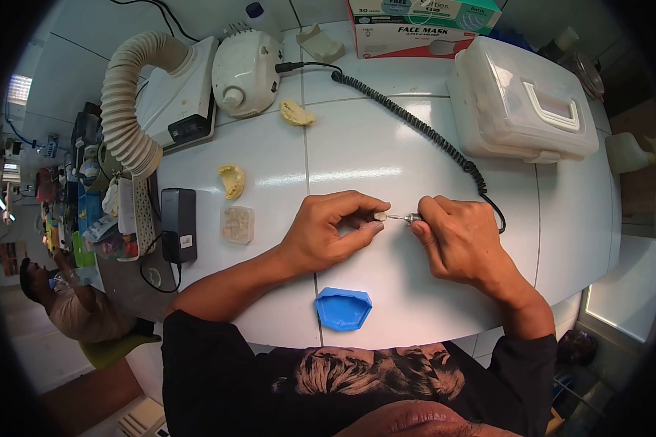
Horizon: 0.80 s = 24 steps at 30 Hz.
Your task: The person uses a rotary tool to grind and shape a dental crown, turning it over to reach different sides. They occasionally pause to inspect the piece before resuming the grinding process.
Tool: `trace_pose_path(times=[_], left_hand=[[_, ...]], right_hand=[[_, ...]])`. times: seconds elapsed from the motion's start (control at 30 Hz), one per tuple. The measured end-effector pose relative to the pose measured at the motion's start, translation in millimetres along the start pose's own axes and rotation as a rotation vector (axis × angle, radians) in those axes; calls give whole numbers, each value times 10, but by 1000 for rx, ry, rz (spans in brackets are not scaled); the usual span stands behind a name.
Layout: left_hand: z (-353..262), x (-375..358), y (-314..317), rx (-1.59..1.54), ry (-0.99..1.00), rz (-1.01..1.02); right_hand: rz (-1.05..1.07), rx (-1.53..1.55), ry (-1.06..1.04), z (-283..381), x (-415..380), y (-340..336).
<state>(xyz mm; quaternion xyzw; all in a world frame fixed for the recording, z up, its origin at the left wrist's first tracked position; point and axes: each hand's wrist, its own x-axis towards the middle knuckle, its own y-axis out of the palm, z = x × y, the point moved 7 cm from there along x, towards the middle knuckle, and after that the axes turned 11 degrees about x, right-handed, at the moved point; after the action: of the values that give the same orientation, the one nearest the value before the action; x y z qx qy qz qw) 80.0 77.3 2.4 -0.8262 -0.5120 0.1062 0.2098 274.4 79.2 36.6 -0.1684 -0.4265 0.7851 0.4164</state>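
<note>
My left hand [328,229] is closed in a pinch over the white table, with a small pale tooth-like piece [380,216] between thumb and fingertips. In a closed grip, my right hand [455,237] holds a rotary handpiece [412,218], mostly hidden by the fingers. Its thin metal bit points left and meets or nearly meets the pale piece; contact is too small to tell. Nearer my body lies a shallow blue mould [345,313]. Left of my left hand sit a yellowish dental cast [231,181] and a small clear box [237,224] of pale pieces.
A coiled black cord [415,114] runs from the white control unit [246,73] towards my right hand. Farther back are another cast [297,113], a hosed machine [135,102], mask boxes [415,40] and a white case [521,102]. A black adapter [178,225] stands left; another person [87,306] sits beyond.
</note>
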Motion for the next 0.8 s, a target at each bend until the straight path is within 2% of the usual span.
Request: trace_pose_path(times=[0.17,0.8], left_hand=[[15,-9,8,-9,-46,-5],[-44,-8,-12,84,-13,-16]], right_hand=[[9,-35,4,28,-12,-1],[29,-74,-36,103,-18,63]])
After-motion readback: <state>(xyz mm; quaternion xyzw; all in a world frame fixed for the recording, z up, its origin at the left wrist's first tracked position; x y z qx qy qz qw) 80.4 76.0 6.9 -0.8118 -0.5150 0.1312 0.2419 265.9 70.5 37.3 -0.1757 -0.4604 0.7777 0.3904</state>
